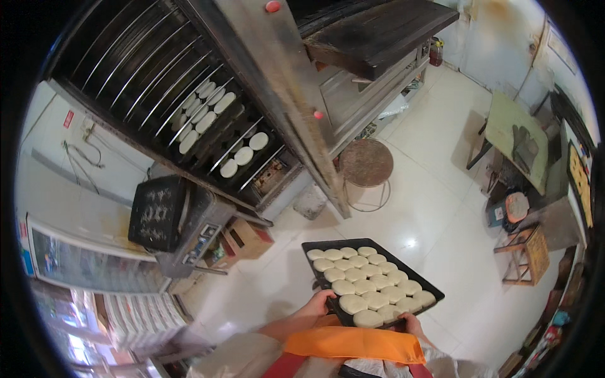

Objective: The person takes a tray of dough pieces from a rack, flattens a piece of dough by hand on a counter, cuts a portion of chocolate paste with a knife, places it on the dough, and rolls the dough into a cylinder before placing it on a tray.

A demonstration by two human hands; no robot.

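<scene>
While my left hand (317,304) and right hand (411,324) grasp the black tray (426,287) at six o'clock, pale round dough discs (368,286) fill it; more discs sit in the rack (189,94) at eleven.

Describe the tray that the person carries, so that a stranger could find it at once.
Below the tall metal oven rack, over the pale tiled floor, both hands hold a flat black rectangular baking tray. Unlike the trays already in the rack, it is out in the open, filled with rows of round pale dough pieces.
</scene>
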